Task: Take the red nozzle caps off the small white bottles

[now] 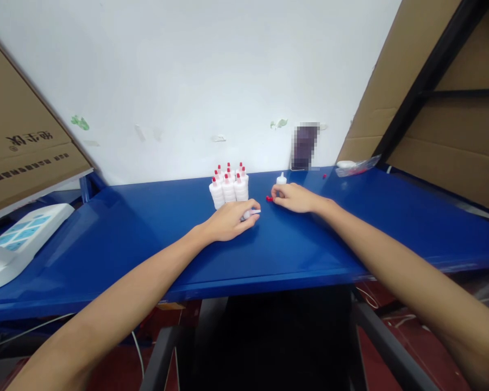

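One white bottle (pixel 250 214) is pinched sideways in the left hand (pixel 233 220) over the blue surface (pixel 293 244), near nine red-capped bottles (pixel 229 191) and one uncapped bottle (pixel 281 178). The right hand (pixel 292 197) curls palm-down at red caps (pixel 268 199), its grip unclear.

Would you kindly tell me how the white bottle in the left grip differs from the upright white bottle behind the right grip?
The held bottle is tipped sideways, its nozzle pointing right, while the upright bottle has its nozzle pointing up. The held bottle sits mostly inside the left grip, whereas the upright bottle is partly hidden behind the right grip. Both are white with bare nozzles.
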{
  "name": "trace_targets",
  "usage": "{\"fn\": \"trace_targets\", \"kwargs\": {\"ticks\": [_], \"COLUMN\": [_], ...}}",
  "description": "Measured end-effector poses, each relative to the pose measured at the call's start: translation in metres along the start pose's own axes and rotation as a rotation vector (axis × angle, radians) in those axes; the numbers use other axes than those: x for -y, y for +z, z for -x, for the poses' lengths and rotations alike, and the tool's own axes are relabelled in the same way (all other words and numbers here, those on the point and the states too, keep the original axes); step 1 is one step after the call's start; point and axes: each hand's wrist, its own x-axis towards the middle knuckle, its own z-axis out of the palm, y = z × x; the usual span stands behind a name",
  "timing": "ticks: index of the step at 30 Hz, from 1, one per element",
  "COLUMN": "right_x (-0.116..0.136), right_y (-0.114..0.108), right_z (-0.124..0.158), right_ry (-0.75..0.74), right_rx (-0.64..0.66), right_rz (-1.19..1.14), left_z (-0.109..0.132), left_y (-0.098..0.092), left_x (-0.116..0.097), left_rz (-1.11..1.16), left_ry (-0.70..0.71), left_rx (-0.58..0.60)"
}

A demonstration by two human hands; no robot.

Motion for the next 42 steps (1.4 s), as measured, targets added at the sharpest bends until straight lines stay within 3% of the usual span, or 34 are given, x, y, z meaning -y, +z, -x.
{"fn": "trace_targets", "kwargs": {"ticks": [33, 38, 42], "right_x": [0.003, 0.022, 0.048], "right_y": [-0.001, -0.002, 0.000], "right_z": [0.002, 0.005, 0.011], "right_ry": [-0.002, 0.009, -0.169], "right_rx": [-0.036, -0.260, -0.348], "right_rz": [-0.046, -0.133, -0.304], "left_z": [-0.001, -0.001, -0.002], "left_y": [-0.001, -0.001, 0.000], "left_x": [-0.002, -0.002, -0.001], "left_rz": [-0.010, -0.002, 0.042], "left_ry": [-0.001, -0.007, -0.076], "left_rx": [0.009, -0.012, -0.080]}}
